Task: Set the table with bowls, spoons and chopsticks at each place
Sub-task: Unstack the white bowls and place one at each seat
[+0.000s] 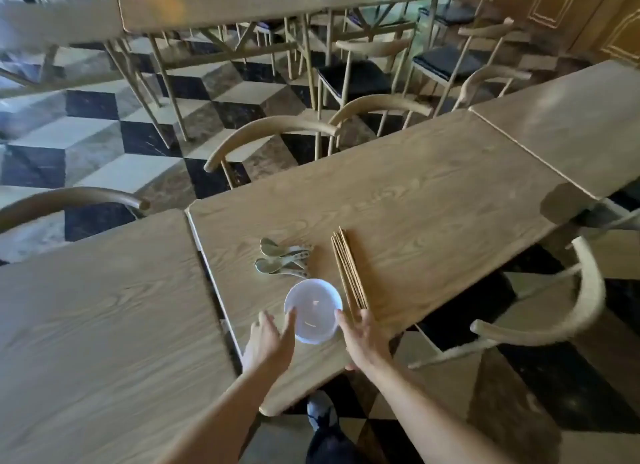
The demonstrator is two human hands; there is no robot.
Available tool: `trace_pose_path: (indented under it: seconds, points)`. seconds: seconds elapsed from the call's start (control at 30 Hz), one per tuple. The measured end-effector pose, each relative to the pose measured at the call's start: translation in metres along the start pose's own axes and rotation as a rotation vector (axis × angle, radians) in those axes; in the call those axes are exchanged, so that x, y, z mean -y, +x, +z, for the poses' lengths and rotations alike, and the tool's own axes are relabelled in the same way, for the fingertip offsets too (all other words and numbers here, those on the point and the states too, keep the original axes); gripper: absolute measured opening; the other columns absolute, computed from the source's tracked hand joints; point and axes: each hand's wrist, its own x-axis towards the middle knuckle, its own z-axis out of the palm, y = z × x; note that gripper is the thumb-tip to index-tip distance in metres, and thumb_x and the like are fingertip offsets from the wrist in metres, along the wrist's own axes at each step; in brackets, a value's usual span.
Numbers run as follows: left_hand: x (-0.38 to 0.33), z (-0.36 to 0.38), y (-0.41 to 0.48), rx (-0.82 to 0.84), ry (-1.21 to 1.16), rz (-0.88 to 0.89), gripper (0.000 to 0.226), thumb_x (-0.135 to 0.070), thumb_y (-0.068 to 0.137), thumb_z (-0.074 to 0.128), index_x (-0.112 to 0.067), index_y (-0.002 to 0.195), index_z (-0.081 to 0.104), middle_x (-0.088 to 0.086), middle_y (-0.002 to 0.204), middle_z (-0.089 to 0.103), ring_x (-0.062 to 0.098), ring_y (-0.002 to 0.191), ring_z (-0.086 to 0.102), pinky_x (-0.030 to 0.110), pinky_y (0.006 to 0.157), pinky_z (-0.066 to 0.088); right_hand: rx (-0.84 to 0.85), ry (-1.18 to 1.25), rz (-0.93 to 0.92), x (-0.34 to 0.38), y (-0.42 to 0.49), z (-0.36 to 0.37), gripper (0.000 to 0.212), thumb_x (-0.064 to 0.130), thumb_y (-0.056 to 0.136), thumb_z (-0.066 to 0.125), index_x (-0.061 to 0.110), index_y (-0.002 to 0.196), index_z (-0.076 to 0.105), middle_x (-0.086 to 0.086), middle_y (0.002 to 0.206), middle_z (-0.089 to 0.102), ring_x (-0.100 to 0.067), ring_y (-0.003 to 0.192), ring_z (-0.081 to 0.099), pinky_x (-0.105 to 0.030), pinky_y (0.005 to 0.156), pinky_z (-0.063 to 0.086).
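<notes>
The white bowl (313, 311) sits near my edge of the table (433, 193), spoons (282, 257) just beyond, chopsticks (348, 267) bundled beside it, all gathered for dealing out, I judge. My left hand (272, 339) and right hand (362, 335) flank it, fingers straight, gripping nothing.

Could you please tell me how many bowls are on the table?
1: the white bowl sits between the left hand and right hand; others may be nested beneath.
</notes>
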Motion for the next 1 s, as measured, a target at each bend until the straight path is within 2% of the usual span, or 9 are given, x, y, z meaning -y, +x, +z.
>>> trace_pose_path:
  seconds: [0.07,0.17,0.23,0.33,0.43,0.53,0.7,0.83,1.0]
  points:
    - [-0.013,0.006,0.018,-0.018,-0.163,-0.071,0.079,-0.082,0.082,0.026,-0.018,0.122,0.048,0.015,0.125,0.056,0.037,0.101,0.061,0.049,0.085,0.054,0.063,0.138,0.098,0.01,0.017,0.001,0.091,0.083,0.071,0.05,0.027,0.142,0.038,-0.007,0.138,0.047,-0.029,0.115,0.056,-0.035,0.055,0.061]
    - [-0.024,0.01,0.035,0.063,-0.397,-0.182,0.067,-0.076,0.088,0.029,-0.027,0.129,0.051,0.012,0.129,0.055,0.034,0.106,0.056,0.055,0.089,0.053,0.196,0.219,0.137,0.022,0.034,0.002,0.052,0.068,0.088,0.045,0.039,0.132,0.046,0.001,0.129,0.045,-0.023,0.115,0.05,-0.046,0.07,0.062]
    - [-0.024,0.015,0.039,0.148,-0.581,-0.314,0.064,-0.075,0.089,0.033,-0.034,0.135,0.05,0.004,0.133,0.048,0.029,0.116,0.051,0.057,0.088,0.054,0.233,0.253,0.159,0.025,0.044,0.006,0.04,0.065,0.091,0.041,0.044,0.125,0.048,0.004,0.123,0.046,-0.021,0.114,0.048,-0.053,0.08,0.059]
    - [-0.026,0.02,0.042,0.217,-0.717,-0.405,0.065,-0.079,0.085,0.036,-0.037,0.131,0.055,0.002,0.132,0.049,0.029,0.121,0.05,0.056,0.083,0.057,0.282,0.3,0.221,0.025,0.057,0.016,0.047,0.072,0.087,0.041,0.048,0.125,0.051,0.005,0.123,0.051,-0.022,0.113,0.051,-0.054,0.077,0.059]
    - [-0.032,0.027,0.045,0.231,-0.837,-0.435,0.052,-0.074,0.087,0.042,-0.036,0.114,0.064,0.005,0.124,0.059,0.028,0.111,0.059,0.052,0.077,0.06,0.349,0.368,0.283,0.025,0.066,0.017,0.041,0.075,0.084,0.043,0.052,0.112,0.06,-0.001,0.122,0.057,-0.025,0.112,0.054,-0.056,0.073,0.059]
    - [-0.034,0.033,0.046,0.226,-1.001,-0.512,0.046,-0.067,0.086,0.052,-0.028,0.106,0.067,0.011,0.113,0.068,0.032,0.1,0.067,0.053,0.078,0.059,0.413,0.366,0.285,0.022,0.075,0.017,0.044,0.075,0.082,0.043,0.05,0.11,0.064,-0.005,0.121,0.061,-0.028,0.111,0.058,-0.05,0.071,0.059]
    - [-0.032,0.038,0.05,0.228,-1.107,-0.565,0.05,-0.065,0.083,0.058,-0.022,0.107,0.069,0.016,0.109,0.071,0.037,0.098,0.069,0.059,0.085,0.056,0.44,0.326,0.304,0.021,0.08,0.02,0.064,0.083,0.07,0.045,0.041,0.113,0.066,-0.008,0.119,0.064,-0.029,0.11,0.06,-0.048,0.071,0.059]
    - [-0.034,0.03,0.04,0.232,-1.135,-0.58,0.049,-0.066,0.081,0.059,-0.024,0.105,0.069,0.014,0.108,0.072,0.037,0.099,0.069,0.061,0.087,0.054,0.437,0.291,0.32,0.025,0.073,0.02,0.067,0.086,0.069,0.045,0.038,0.111,0.067,-0.009,0.116,0.067,-0.031,0.107,0.063,-0.055,0.077,0.058]
    - [-0.021,0.002,0.011,0.174,-1.171,-0.561,0.049,-0.067,0.079,0.061,-0.027,0.106,0.066,0.013,0.114,0.068,0.036,0.1,0.068,0.058,0.083,0.056,0.421,0.263,0.28,0.04,0.036,0.031,0.072,0.086,0.063,0.052,0.034,0.109,0.068,-0.013,0.113,0.067,-0.035,0.1,0.066,-0.056,0.067,0.059]
